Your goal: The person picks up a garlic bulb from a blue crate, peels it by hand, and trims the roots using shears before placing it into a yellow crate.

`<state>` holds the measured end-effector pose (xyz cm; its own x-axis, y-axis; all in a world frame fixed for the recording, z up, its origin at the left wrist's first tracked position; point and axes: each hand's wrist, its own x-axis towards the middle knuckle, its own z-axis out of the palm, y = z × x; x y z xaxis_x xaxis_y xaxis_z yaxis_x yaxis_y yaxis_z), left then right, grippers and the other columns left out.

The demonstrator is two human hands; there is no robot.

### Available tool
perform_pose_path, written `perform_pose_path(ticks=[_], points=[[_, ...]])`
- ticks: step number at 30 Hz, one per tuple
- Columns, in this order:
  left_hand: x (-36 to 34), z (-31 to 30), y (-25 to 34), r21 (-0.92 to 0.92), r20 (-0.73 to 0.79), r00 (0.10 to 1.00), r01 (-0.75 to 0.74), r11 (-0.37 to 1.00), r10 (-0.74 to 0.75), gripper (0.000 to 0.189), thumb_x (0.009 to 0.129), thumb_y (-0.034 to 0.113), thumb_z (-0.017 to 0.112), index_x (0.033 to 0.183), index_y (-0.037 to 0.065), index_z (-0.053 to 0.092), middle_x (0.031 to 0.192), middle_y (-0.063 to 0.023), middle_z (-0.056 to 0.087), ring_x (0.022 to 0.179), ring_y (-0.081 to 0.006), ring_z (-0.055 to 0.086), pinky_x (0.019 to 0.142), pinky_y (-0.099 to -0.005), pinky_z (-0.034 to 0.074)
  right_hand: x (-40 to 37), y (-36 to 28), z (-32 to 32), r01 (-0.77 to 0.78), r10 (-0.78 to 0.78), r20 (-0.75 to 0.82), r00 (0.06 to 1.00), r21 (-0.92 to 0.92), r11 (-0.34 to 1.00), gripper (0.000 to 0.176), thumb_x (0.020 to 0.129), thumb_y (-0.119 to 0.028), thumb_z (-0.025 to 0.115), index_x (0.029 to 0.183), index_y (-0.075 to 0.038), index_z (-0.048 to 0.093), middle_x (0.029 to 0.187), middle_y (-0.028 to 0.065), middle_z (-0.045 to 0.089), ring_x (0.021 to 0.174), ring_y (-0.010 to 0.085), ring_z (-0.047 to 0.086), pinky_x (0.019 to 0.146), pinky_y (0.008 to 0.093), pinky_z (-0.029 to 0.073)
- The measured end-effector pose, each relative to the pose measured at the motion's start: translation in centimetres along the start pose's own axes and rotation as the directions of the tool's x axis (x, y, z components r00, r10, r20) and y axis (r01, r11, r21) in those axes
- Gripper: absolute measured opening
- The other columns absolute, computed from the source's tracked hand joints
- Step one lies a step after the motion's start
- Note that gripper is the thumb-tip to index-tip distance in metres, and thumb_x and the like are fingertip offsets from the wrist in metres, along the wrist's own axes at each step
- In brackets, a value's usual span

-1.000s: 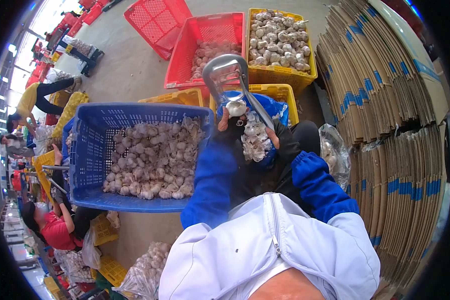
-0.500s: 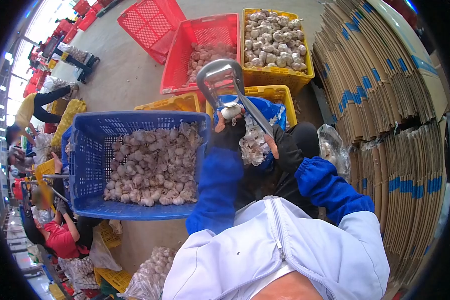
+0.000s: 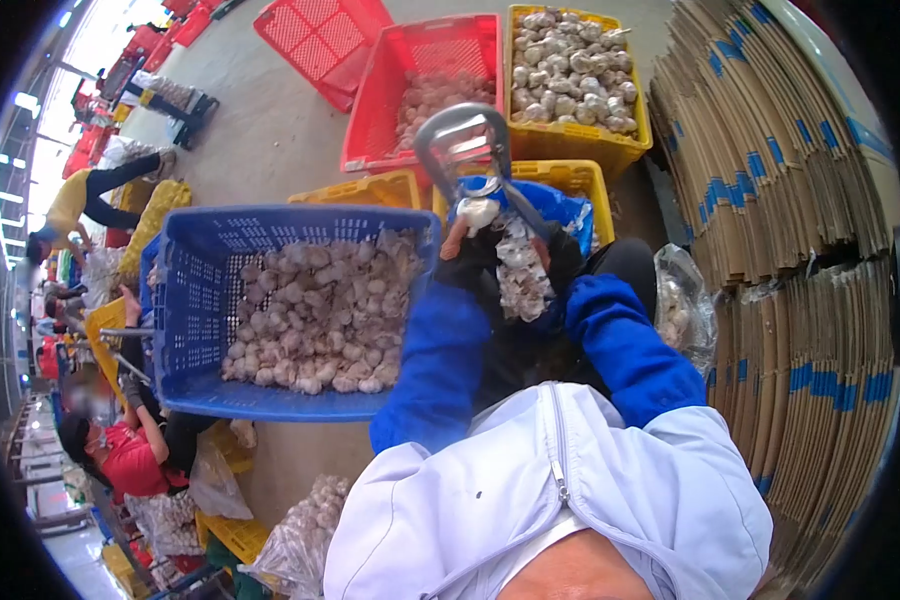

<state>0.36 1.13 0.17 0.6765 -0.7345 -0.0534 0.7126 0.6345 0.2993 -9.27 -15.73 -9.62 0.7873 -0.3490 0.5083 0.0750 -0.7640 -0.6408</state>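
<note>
My left hand, in a dark glove with bare fingertips, is closed around a white garlic bulb at the lower end of a metal lever cutter. My right hand, also gloved, is closed on the cutter's long handle, beside the left. Between and below both hands lies a heap of garlic trimmings on a blue plastic bag. A blue crate to the left contains many garlic bulbs.
A red crate and a yellow crate, both with garlic, stand ahead. Stacked flat cardboard lines the right. Bagged garlic sits at lower left. Two co-workers, one in a red shirt, are further left.
My right hand has moved up and left with the handle, closer to my left hand. My left hand keeps the bulb at the cutter. The whole view has shifted slightly.
</note>
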Motion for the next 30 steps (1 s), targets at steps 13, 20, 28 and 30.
perform_pose_path(ticks=[13,20,28,30], points=[[-0.8,-6.7,4.6,0.001,0.167,0.978,0.124,0.992,-0.122,0.046,0.087,0.034,0.036,0.110,-0.004,0.047,0.113,-0.0250,0.048,0.096,-0.0373,0.053,0.080,-0.0436,0.045,0.8,-5.8,-5.2,-0.270,0.241,0.186,0.953,0.152,0.951,0.029,0.080,-0.031,0.056,0.091,-0.004,0.054,0.072,0.0187,0.058,0.069,0.0332,0.058,0.060,0.0397,0.045],[-1.1,-2.4,1.3,0.250,0.024,0.999,0.024,0.968,-0.031,0.037,0.085,0.010,0.045,0.120,0.000,0.038,0.110,-0.0174,0.050,0.098,-0.0286,0.052,0.084,-0.0366,0.043,0.4,-6.7,-8.3,-0.443,0.382,0.363,0.850,0.099,0.891,0.039,0.082,-0.035,0.052,0.103,-0.002,0.054,0.092,0.0200,0.058,0.088,0.0328,0.055,0.075,0.0371,0.042],[0.8,0.4,1.6,0.840,0.185,0.982,-0.175,0.514,0.033,0.029,0.077,0.011,0.061,0.102,0.002,0.050,0.092,-0.0073,0.058,0.082,-0.0147,0.055,0.072,-0.0273,0.045,1.5,-8.7,-9.5,-0.516,0.349,0.477,0.807,0.280,0.810,0.024,0.087,-0.024,0.048,0.099,-0.003,0.052,0.077,0.0010,0.052,0.072,0.0106,0.045,0.065,0.0274,0.040],[1.3,0.6,2.1,0.908,0.148,0.989,-0.147,0.392,0.026,0.030,0.075,0.014,0.063,0.100,0.001,0.051,0.089,-0.0068,0.059,0.078,-0.0139,0.056,0.069,-0.0271,0.046,1.8,-9.2,-10.1,-0.483,0.321,0.493,0.808,0.245,0.841,0.025,0.087,-0.024,0.048,0.099,-0.003,0.052,0.080,0.0013,0.053,0.074,0.0110,0.046,0.066,0.0279,0.040]])
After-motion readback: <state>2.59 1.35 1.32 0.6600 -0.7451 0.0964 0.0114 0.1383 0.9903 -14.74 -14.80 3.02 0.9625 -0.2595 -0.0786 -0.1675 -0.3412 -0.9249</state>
